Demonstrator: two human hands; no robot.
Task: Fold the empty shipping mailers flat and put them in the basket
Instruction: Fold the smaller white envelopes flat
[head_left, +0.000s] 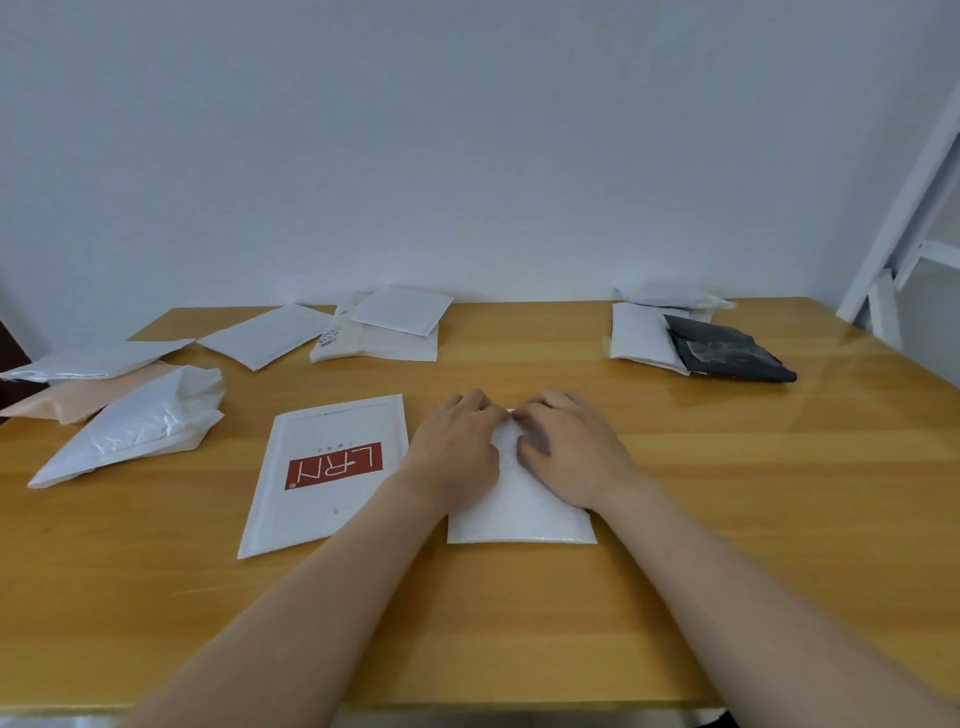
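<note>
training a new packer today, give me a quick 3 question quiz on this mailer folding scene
1. True or false: the black mailer lies on the far right part of the table.
2. What lies just left of the white mailer in the middle? A) the red-logo mailer B) a basket C) a pair of scissors
3. Which hands rest on the white mailer?

Key: 1 true. 2 A. 3 both, the left hand and the right hand.
</note>
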